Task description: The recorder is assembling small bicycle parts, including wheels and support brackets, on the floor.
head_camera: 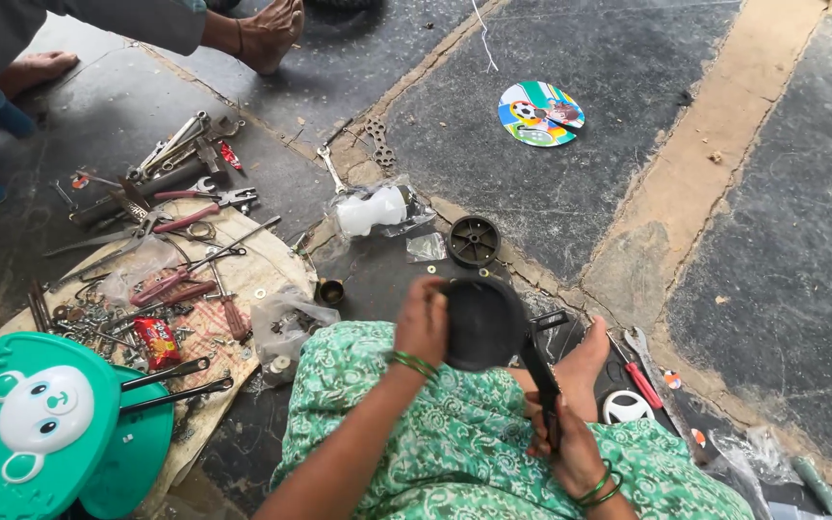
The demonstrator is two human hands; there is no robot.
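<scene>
I sit on the floor in green patterned clothing. My left hand (423,323) grips the edge of a black plastic wheel (481,323) held above my knee. My right hand (570,453) is closed around a black metal bar (538,371) that runs up to the wheel. Both wrists carry green bangles. A second black wheel (473,241) lies on the floor just beyond, and my bare foot (585,361) rests beside the bar.
Pliers, wrenches and screws lie on a cloth (243,270) at left. A green toy seat with a bear face (40,424) sits at lower left. A white part in a clear bag (375,210), a colourful disc (539,114), another person's foot (267,34).
</scene>
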